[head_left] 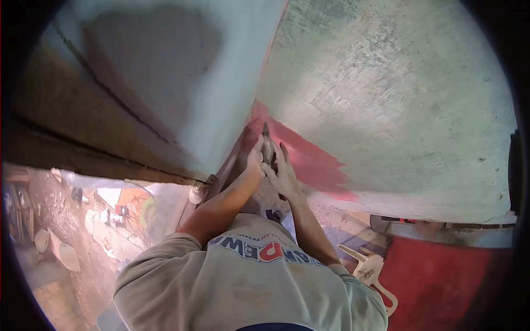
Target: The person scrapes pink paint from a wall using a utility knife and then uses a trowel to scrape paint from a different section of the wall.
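Note:
Both hands are together in front of my chest, close to the corner where two painted walls meet. My left hand (pixel 255 157) is closed on one side of a small greyish tool (pixel 268 150) whose dark narrow tip points up toward the corner. On its other side my right hand (pixel 283 172) is closed around it, with a dark edge showing beside the fingers. What exactly the tool is, I cannot tell. Fresh-looking red paint (pixel 309 160) with a ragged edge covers the lower part of the pale green wall (pixel 397 110) beside my hands.
The light blue wall (pixel 226 83) is at the left, above a wooden beam (pixel 110 160). A light bulb (pixel 196 194) hangs below the beam's end. Lower right are a cream plastic chair (pixel 369 270) and a red surface (pixel 436 276). Cluttered ground lies lower left.

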Demonstrator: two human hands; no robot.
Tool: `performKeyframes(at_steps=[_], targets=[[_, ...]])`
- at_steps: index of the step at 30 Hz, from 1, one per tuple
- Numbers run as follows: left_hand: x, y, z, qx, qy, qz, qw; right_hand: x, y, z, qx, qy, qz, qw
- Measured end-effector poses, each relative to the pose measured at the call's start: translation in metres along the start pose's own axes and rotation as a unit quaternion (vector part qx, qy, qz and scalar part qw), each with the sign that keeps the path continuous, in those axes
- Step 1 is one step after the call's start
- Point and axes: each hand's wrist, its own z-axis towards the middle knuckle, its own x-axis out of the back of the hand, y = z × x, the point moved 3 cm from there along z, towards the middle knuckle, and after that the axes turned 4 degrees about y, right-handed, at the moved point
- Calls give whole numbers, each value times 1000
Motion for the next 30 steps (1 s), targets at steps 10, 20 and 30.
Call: performKeyframes(at_steps=[10,20,30], targets=[[-59,-57,-13,-243,171,184,937,59,70,-49,-180,-70,217,957],[-86,-128,-33,-479,109,518,700,96,96,-69,-78,-32,133,987],[-80,-52,-26,-515,188,465,695,45,65,0,22,-61,101,993]])
